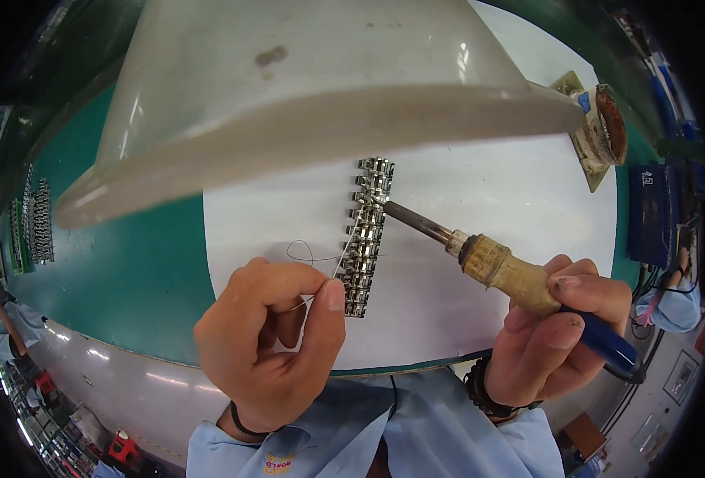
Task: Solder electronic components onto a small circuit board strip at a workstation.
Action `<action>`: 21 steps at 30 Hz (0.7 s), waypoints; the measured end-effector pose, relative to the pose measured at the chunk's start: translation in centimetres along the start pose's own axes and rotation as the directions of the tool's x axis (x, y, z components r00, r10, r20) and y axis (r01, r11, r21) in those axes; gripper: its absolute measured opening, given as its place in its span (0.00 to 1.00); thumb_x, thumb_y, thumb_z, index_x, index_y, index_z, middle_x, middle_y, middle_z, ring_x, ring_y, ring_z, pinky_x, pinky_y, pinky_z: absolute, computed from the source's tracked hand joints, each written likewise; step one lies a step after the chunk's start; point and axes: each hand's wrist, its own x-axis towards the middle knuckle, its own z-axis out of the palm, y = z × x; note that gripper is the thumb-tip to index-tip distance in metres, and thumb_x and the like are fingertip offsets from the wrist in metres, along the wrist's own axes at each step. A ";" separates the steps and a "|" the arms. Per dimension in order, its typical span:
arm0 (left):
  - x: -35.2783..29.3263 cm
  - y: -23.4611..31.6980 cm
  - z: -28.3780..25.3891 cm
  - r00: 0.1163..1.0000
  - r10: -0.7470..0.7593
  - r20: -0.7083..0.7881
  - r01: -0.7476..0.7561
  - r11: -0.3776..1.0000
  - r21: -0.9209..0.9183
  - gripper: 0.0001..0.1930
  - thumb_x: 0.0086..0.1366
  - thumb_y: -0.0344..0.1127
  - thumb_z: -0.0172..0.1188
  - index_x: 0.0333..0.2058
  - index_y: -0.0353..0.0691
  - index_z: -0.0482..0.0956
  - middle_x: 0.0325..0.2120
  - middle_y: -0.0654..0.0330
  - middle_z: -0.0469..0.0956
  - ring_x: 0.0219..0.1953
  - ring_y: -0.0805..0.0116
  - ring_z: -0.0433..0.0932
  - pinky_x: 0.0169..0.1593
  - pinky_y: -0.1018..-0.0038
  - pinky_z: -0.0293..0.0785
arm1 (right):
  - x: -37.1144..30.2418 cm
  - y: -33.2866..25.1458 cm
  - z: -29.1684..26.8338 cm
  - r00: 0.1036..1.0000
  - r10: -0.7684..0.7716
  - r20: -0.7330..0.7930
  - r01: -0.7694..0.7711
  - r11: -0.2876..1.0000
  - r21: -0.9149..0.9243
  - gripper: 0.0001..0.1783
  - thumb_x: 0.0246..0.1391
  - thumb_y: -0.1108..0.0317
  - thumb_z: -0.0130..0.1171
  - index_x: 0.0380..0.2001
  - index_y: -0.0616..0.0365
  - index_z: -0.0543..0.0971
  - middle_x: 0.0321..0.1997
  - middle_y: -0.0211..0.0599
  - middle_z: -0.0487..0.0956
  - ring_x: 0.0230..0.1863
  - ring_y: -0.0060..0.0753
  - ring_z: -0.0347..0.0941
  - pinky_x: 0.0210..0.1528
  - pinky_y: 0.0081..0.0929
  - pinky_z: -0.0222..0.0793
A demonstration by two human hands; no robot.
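A long strip of shiny metal connectors (363,275) lies lengthwise on a white sheet (464,311) in front of me. My left hand (269,342) is closed in a pinch on a thin solder wire (347,251), which slants up along the strip's left side and has a loose loop. The soldering iron (499,271), with a worn tan sleeve and blue handle end, is gripped by my right hand (559,342). Its dark tip meets the right side of the strip in its upper part, near the wire's far end. Exact contact at the tip is too small to tell.
A large translucent hood (320,103) hangs over the far part of the table. At the far right stands a holder with a rusty opening (611,127); a blue box (653,211) is beyond the edge. More metal strips (42,223) rest on the green surface (129,263) at left.
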 end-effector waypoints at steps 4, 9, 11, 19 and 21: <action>0.2 0.0 0.1 1.000 -0.007 -0.008 0.007 1.000 0.004 0.08 0.48 0.17 0.61 0.24 0.37 0.73 0.15 0.68 0.65 0.13 0.85 0.54 0.17 0.84 0.46 | 0.2 0.1 0.1 0.999 0.001 0.044 -0.001 1.000 -0.009 0.13 0.54 0.66 0.56 0.34 0.65 0.67 0.30 0.34 0.70 0.17 0.18 0.65 0.25 0.18 0.62; 0.3 0.0 0.1 1.000 -0.021 -0.007 0.021 1.000 0.006 0.08 0.49 0.17 0.61 0.24 0.37 0.73 0.15 0.67 0.66 0.13 0.85 0.55 0.17 0.84 0.46 | 0.2 0.3 0.3 0.999 -0.004 0.040 0.004 1.000 0.002 0.12 0.53 0.67 0.56 0.34 0.66 0.68 0.30 0.34 0.70 0.18 0.18 0.65 0.25 0.18 0.61; 0.4 -0.1 0.1 1.000 -0.021 -0.005 0.021 1.000 0.002 0.08 0.49 0.17 0.61 0.24 0.37 0.73 0.15 0.67 0.66 0.13 0.85 0.55 0.17 0.84 0.46 | 0.3 0.4 0.5 1.000 -0.007 0.028 0.007 1.000 0.005 0.12 0.53 0.68 0.56 0.34 0.66 0.68 0.30 0.35 0.70 0.18 0.18 0.65 0.25 0.18 0.61; 0.4 0.0 0.1 0.999 -0.033 -0.002 0.033 0.999 -0.004 0.08 0.49 0.17 0.61 0.24 0.37 0.73 0.16 0.66 0.68 0.13 0.85 0.56 0.16 0.84 0.46 | 0.1 0.8 0.5 0.999 -0.015 0.032 0.016 0.999 -0.029 0.12 0.53 0.69 0.56 0.35 0.67 0.68 0.29 0.35 0.70 0.18 0.19 0.64 0.25 0.18 0.60; 0.5 0.1 0.1 0.999 -0.040 -0.006 0.040 0.999 0.003 0.08 0.49 0.17 0.61 0.24 0.37 0.73 0.16 0.67 0.68 0.13 0.85 0.55 0.16 0.84 0.46 | 0.2 0.7 0.6 1.000 -0.012 0.017 0.012 0.999 -0.031 0.12 0.53 0.69 0.55 0.35 0.67 0.68 0.28 0.35 0.69 0.18 0.19 0.64 0.24 0.18 0.60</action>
